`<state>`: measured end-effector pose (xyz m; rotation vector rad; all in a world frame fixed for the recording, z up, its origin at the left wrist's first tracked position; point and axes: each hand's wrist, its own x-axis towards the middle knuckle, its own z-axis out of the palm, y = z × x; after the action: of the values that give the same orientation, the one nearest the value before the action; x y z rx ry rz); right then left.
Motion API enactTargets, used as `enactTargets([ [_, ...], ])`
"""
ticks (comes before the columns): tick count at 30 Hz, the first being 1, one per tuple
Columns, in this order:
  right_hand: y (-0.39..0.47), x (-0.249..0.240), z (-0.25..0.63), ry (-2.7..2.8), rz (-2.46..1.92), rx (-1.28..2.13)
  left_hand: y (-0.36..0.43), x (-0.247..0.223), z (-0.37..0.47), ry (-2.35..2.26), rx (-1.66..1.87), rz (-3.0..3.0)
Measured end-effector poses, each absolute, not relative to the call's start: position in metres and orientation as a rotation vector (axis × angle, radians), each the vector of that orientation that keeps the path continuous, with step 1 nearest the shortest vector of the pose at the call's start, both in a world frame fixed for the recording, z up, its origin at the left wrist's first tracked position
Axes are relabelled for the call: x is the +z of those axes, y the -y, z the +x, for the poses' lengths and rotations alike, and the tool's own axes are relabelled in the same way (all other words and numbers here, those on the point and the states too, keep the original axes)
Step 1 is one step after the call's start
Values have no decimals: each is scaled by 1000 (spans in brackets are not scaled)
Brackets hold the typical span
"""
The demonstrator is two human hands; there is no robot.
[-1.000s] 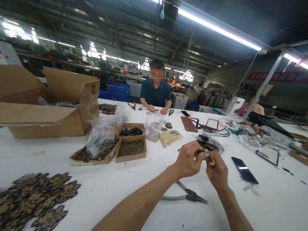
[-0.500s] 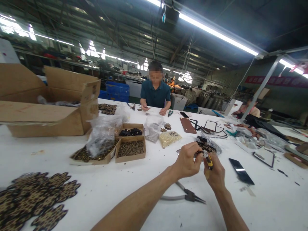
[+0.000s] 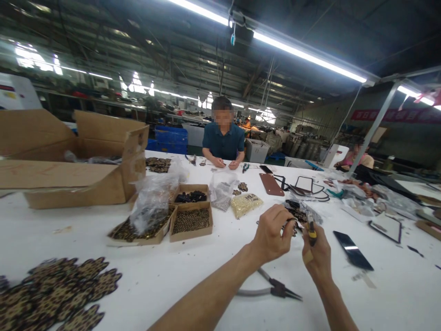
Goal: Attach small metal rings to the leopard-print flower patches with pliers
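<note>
My left hand (image 3: 274, 232) is closed in a pinch, thumb against fingers. A thin dark piece (image 3: 292, 219) pokes out of the pinch; most of it is covered by the fingers. To its right, my right hand (image 3: 317, 250) grips pliers with yellow-and-black handles (image 3: 312, 233), their metal jaws pointing up. A small gap separates the jaws from the left hand. Behind both hands lies a pile of dark patterned pieces (image 3: 299, 214), partly in clear plastic. On the table below my left hand rest long-nosed pliers with grey handles (image 3: 279, 289).
Leopard-print flower-shaped patches (image 3: 51, 292) are heaped at the near left. Cardboard trays of small metal parts (image 3: 191, 221), a bag of yellowish bits (image 3: 246, 205) and a big carton (image 3: 79, 188) stand beyond. A phone (image 3: 353, 250) lies at right. A co-worker (image 3: 223, 138) sits opposite.
My hands have drawn apart, and the plier jaws have come away from the piece in my left hand. The co-worker's hands have moved closer together. The view has shifted slightly.
</note>
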<state>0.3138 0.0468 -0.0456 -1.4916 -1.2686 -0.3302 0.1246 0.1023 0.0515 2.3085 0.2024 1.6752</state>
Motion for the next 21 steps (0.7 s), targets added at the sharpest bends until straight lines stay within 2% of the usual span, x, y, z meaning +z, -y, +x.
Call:
enactTargets([
  [6, -46, -54, 343, 1326, -1721, -35, -103, 46, 129, -314, 1569, 2139],
  [9, -44, -61, 355, 1426, -1806, 62, -108, 38, 138, -412, 1277, 1679],
  [13, -38, -66, 367, 1518, -2070, 51, -117, 31, 143, -284, 893, 1096],
  [17, -34, -66, 377, 1563, -2281, 191, -118, 35, 135, -136, 621, 832],
  [21, -32, -71, 383, 1490, -2407, 251, -115, 37, 131, -127, 497, 629],
])
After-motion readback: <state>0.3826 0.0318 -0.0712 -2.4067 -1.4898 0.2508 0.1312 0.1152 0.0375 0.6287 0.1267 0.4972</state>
